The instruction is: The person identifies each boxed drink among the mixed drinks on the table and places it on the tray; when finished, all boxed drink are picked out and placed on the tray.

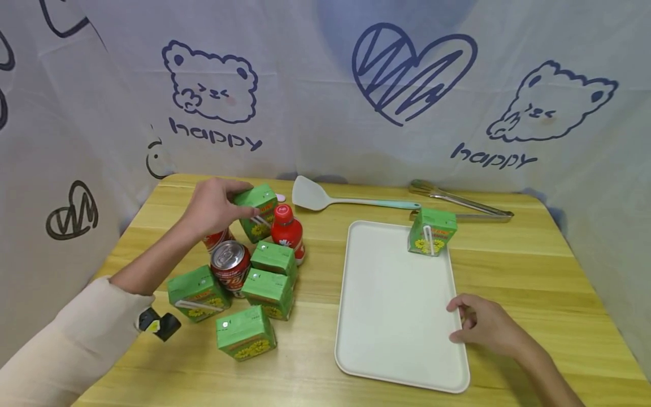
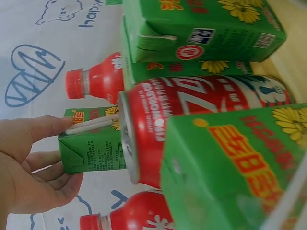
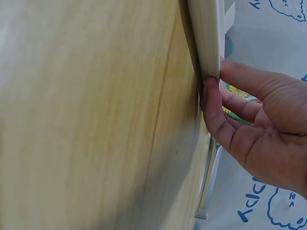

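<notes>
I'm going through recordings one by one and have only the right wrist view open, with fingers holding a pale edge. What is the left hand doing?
Observer: The left hand grips a green carton among a group of drinks.

Operator: And what am I seeing the edge of?

Observer: The right long side of a rectangular white tray.

Operator: Any utensil my view misses?

Observer: Yes, a white-headed spatula lies farther back than the tray, its handle pointing right in the head view.
</notes>
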`<state>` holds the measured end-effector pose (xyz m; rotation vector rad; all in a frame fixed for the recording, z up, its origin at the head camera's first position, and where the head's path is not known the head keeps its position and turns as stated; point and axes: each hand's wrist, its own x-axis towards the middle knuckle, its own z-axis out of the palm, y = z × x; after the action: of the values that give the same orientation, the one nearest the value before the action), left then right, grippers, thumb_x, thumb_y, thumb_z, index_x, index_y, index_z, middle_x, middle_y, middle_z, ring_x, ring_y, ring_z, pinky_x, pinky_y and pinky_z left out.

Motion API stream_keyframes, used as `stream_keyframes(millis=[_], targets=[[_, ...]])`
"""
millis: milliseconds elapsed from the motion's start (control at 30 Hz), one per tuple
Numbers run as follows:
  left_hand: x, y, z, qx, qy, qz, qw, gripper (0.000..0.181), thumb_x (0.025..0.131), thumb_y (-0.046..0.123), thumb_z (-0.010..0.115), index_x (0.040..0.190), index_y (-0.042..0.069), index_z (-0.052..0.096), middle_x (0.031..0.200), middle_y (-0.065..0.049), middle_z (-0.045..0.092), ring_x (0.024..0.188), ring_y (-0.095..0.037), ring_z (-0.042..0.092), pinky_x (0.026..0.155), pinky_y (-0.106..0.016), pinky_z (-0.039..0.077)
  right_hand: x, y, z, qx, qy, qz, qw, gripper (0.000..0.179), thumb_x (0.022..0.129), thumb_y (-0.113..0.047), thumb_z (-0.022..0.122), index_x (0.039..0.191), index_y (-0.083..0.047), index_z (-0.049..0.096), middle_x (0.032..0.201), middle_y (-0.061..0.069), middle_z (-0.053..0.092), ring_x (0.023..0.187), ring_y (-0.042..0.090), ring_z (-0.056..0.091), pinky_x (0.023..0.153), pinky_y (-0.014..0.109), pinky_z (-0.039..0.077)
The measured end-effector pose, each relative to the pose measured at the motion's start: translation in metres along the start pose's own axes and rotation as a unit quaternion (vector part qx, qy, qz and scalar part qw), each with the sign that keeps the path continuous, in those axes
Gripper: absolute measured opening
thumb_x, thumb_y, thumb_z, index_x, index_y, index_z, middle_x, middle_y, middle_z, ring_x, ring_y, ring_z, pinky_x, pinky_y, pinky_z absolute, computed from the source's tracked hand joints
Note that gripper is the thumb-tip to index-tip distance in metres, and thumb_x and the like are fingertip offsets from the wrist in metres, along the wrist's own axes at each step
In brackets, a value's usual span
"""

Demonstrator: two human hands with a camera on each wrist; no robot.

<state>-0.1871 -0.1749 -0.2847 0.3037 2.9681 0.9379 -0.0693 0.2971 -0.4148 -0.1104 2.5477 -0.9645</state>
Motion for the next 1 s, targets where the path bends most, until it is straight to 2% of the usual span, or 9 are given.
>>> stream_keyframes(millis=[233, 533, 1000], targets=[[0.008, 0.008, -0.003, -0.023, 0.019, -0.006, 0.9995, 0.050, 0.082, 0.013, 0.072, 0.128, 0.001, 0.058, 0.120, -0.022, 0.062, 0.096, -0.032, 0.059, 0.082, -0.044, 0.053, 0.001, 0.001, 0.000, 0.000, -0.001, 0.000, 1.0000, 0.049, 0.069, -0.017, 0.083, 0.108, -0.004, 0.058, 0.083, 0.005, 0.051, 0.066, 0.009, 0.049, 0.056, 0.022, 0.043], [0.020, 0.020, -0.005, -0.046, 0.041, -0.006, 0.9981, 0.045, 0.083, 0.015, 0.070, 0.126, 0.006, 0.061, 0.113, -0.017, 0.065, 0.092, -0.027, 0.057, 0.075, -0.034, 0.049, 0.000, 0.002, 0.000, 0.015, -0.006, -0.007, 0.9998, 0.048, 0.069, -0.016, 0.083, 0.108, -0.004, 0.057, 0.083, 0.005, 0.051, 0.065, 0.009, 0.048, 0.056, 0.022, 0.043], [0.035, 0.049, -0.001, -0.103, 0.038, 0.008, 0.9940, 0.046, 0.084, 0.016, 0.071, 0.128, 0.012, 0.060, 0.119, -0.012, 0.064, 0.099, -0.024, 0.060, 0.078, -0.033, 0.054, 0.001, 0.002, 0.000, 0.005, 0.000, -0.002, 1.0000, 0.048, 0.068, -0.015, 0.083, 0.108, -0.004, 0.058, 0.084, 0.005, 0.051, 0.066, 0.009, 0.049, 0.057, 0.022, 0.043]])
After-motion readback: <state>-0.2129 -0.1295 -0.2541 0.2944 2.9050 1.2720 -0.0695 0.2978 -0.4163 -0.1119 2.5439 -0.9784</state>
